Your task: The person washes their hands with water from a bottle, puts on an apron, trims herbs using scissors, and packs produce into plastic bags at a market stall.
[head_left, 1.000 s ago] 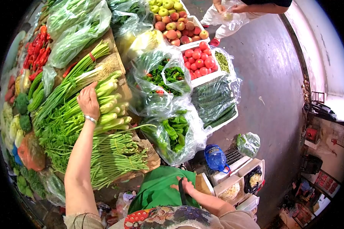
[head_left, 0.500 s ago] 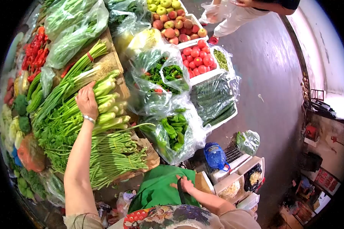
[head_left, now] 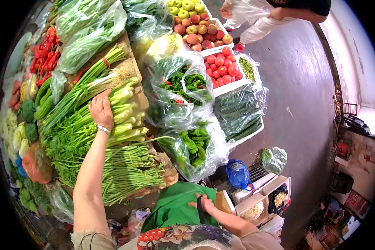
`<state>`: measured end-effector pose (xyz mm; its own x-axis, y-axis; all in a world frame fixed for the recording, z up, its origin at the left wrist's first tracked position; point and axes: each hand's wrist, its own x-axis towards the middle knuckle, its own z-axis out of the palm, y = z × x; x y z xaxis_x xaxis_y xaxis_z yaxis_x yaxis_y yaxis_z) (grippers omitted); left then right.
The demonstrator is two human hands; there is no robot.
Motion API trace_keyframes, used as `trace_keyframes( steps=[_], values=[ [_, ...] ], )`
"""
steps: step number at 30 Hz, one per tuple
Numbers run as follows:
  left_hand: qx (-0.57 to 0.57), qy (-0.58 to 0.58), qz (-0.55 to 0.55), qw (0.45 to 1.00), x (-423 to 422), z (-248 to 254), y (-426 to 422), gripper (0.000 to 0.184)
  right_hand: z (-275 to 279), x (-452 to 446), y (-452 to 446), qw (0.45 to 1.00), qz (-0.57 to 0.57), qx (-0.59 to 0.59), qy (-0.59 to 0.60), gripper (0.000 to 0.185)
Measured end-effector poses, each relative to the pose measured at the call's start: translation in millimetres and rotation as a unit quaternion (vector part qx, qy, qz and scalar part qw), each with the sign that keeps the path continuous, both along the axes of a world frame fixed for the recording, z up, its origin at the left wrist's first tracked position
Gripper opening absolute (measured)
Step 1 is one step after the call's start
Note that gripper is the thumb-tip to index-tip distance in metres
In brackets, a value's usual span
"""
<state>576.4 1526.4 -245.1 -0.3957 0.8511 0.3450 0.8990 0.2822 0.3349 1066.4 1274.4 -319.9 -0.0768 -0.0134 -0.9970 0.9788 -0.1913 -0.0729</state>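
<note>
My left hand [head_left: 101, 110] reaches onto the pile of celery [head_left: 123, 114], its fingers curled over the stalks beside the roots of the spring onions [head_left: 93, 85]. A metal-looking bracelet circles that wrist. Long green beans [head_left: 127, 171] lie just below the celery, by my forearm. Close to my body, my right hand [head_left: 205, 204] rests against green cloth [head_left: 171, 204], fingers apart and stretched out. A black strap [head_left: 200, 210] crosses this hand; whether the strap belongs to the cloth, I cannot tell.
Plastic-lined containers of green peppers [head_left: 193, 148], cucumbers [head_left: 239, 112], tomatoes [head_left: 223, 68] and peaches [head_left: 202, 31] line the stall's right side. A blue water jug [head_left: 238, 174] stands near white boxes [head_left: 256, 208] at lower right. Someone in white trousers [head_left: 266, 29] stands at the top.
The view has shifted slightly, so the stall sits a little further right. My left hand stays on the celery, its fingers slightly rearranged. The person at the top has moved their hands.
</note>
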Motion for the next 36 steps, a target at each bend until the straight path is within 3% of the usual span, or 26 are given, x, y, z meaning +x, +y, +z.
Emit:
trace_keyframes(
  steps=[13, 15, 25, 27, 36],
  values=[
    [-0.013, 0.001, 0.013, 1.000, 3, 3, 1, 0.034, 4, 0, 2, 1.000, 0.000, 0.008, 0.008, 0.092],
    [-0.007, -0.001, 0.008, 1.000, 2, 1, 1, 0.035, 5, -2, 2, 1.000, 0.018, -0.004, -0.007, 0.078],
    [-0.008, 0.014, 0.005, 1.000, 1, 0, 0, 0.035, 7, -1, 7, 1.000, 0.017, -0.017, -0.006, 0.081],
    [-0.004, 0.018, 0.007, 1.000, 2, 1, 1, 0.035, 8, 0, 8, 1.000, 0.004, -0.001, 0.016, 0.093],
    [0.000, 0.003, 0.004, 1.000, 3, 3, 2, 0.034, 21, -9, 21, 1.000, 0.001, -0.004, 0.000, 0.092]
  ],
)
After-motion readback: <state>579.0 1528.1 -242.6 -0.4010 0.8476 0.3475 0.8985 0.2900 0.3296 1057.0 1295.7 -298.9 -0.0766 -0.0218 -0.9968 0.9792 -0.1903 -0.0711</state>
